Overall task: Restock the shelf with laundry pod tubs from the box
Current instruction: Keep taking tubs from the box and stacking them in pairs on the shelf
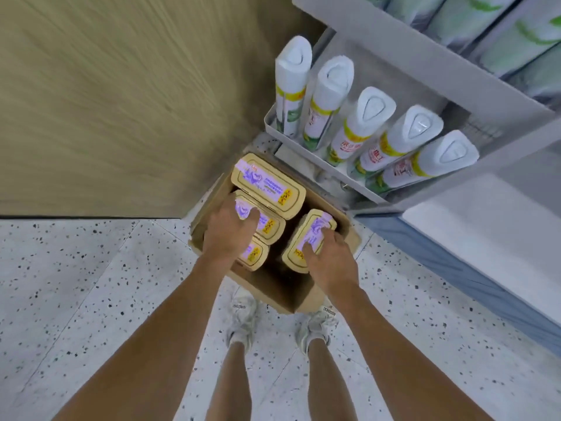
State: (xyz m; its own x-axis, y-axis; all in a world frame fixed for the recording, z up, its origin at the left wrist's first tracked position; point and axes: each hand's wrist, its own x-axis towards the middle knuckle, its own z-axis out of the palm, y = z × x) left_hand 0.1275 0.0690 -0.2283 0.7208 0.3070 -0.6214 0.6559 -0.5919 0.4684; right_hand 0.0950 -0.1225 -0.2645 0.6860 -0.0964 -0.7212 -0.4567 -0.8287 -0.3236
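An open cardboard box (pixel 273 287) stands on the floor in front of my feet. Several cream tubs with purple-and-yellow labels sit inside it. My left hand (pixel 226 230) lies over the middle tub (pixel 270 224) of the left column, fingers curled on its lid. Behind it is the far tub (pixel 268 185), and a near tub (pixel 253 253) shows partly under my wrist. My right hand (pixel 329 258) grips the tub on the right (pixel 306 238), which is tilted. The grey shelf unit (pixel 425 56) rises at the right.
White spray bottles (pixel 370 123) with yellow bands stand in a row in a rack on the low shelf. A wood-look wall (pixel 106 101) fills the left. A blue-grey shelf base (pixel 455 268) runs along the speckled floor at the right. My white shoes (pixel 243 320) touch the box.
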